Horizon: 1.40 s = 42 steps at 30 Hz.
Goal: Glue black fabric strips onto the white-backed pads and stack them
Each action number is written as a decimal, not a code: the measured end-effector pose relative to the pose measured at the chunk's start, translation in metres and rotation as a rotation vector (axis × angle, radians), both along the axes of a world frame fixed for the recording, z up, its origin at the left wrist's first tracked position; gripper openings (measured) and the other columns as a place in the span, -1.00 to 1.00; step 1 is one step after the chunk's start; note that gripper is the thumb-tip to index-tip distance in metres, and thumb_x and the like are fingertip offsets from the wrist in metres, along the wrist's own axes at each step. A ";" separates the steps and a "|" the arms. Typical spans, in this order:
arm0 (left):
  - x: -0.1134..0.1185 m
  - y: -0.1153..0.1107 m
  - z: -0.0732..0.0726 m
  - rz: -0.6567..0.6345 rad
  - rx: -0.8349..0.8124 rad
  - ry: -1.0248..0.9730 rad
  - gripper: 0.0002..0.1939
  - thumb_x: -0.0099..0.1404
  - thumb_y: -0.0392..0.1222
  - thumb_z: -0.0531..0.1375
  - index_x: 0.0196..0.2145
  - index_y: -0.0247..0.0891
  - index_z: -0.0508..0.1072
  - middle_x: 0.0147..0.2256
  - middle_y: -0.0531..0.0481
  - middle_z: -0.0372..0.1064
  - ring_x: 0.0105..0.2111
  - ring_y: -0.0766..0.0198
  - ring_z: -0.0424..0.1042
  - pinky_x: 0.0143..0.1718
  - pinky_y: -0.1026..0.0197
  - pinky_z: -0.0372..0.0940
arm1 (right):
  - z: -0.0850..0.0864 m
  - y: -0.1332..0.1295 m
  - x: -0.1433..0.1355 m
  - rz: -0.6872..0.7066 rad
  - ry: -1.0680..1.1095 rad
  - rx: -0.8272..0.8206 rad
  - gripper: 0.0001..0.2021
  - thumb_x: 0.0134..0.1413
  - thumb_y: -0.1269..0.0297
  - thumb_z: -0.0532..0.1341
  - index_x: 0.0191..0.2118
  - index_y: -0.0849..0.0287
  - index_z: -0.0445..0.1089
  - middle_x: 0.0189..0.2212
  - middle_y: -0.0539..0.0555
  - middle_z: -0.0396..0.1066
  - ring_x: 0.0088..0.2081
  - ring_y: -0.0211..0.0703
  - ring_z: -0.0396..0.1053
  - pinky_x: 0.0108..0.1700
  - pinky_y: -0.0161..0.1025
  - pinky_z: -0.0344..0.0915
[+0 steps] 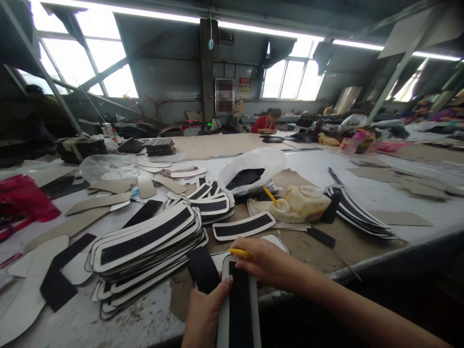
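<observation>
My left hand is closed on a pale curved panel with a black strip along its middle. A curved black band rises beside the left thumb; whether the hand also holds it, I cannot tell. In the fingers of my right hand is a short yellow stick, its far end hidden. These fingers rest at the panel's upper end. Another such panel lies flat beyond the hands, and a thick stack of them stands to the left.
A cut-open plastic jug with a second yellow stick stands behind my hands. A black-handled knife lies near the table edge. More panels are stacked right. A plastic bag holds black pieces. A person in red sits farther back.
</observation>
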<state>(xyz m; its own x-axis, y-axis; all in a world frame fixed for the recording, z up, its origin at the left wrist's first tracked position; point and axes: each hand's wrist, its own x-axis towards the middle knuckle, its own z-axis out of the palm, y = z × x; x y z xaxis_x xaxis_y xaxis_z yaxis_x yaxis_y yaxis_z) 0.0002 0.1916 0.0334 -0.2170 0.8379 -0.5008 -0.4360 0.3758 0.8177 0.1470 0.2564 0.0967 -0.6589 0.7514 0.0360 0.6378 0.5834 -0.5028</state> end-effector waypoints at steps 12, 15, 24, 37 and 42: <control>0.004 0.002 -0.006 -0.041 -0.041 -0.052 -0.44 -0.23 -0.11 0.41 -0.26 -0.46 0.43 -0.48 -0.19 0.51 -0.38 -0.01 0.48 -0.32 0.12 0.37 | -0.006 -0.002 0.006 0.005 0.062 -0.012 -0.81 -0.04 0.48 0.10 -0.24 0.16 0.29 -0.33 0.03 0.39 -0.29 -0.18 0.33 -0.26 -0.34 0.18; 0.005 0.003 -0.004 -0.047 -0.040 -0.052 -0.49 -0.20 -0.15 0.40 -0.27 -0.45 0.45 -0.48 -0.18 0.51 -0.38 -0.01 0.48 -0.35 0.14 0.37 | -0.007 -0.001 0.007 0.010 0.070 -0.007 -0.80 -0.05 0.48 0.11 -0.24 0.17 0.29 -0.33 0.03 0.38 -0.29 -0.18 0.32 -0.25 -0.33 0.18; 0.006 0.006 -0.005 -0.055 -0.019 -0.037 -0.54 -0.17 -0.17 0.38 -0.28 -0.45 0.46 -0.46 -0.19 0.51 -0.40 0.00 0.48 -0.37 0.13 0.37 | -0.011 0.002 0.012 -0.027 0.092 -0.031 -0.67 -0.10 0.49 0.15 -0.13 0.15 0.24 -0.26 0.06 0.36 -0.25 -0.14 0.33 -0.21 -0.29 0.22; 0.008 0.008 0.020 -0.203 0.055 -0.111 -0.65 -0.10 -0.18 0.35 -0.34 -0.41 0.46 -0.49 -0.18 0.49 -0.44 0.05 0.47 -0.36 0.13 0.35 | 0.007 0.023 0.035 0.058 0.219 -0.424 -0.70 0.11 0.07 0.07 -0.44 0.22 0.26 -0.59 -0.11 0.08 -0.55 -0.35 0.04 -0.51 -0.39 0.03; 0.007 0.007 0.025 -0.189 0.046 -0.138 -0.71 -0.04 -0.10 0.32 -0.37 -0.35 0.49 -0.59 -0.03 0.41 -0.58 0.27 0.38 -0.48 0.27 0.28 | -0.001 0.024 0.031 0.103 0.280 -0.695 -0.66 0.07 0.04 0.11 -0.55 0.20 0.17 -0.63 -0.12 -0.01 -0.59 -0.39 -0.08 -0.57 -0.39 -0.08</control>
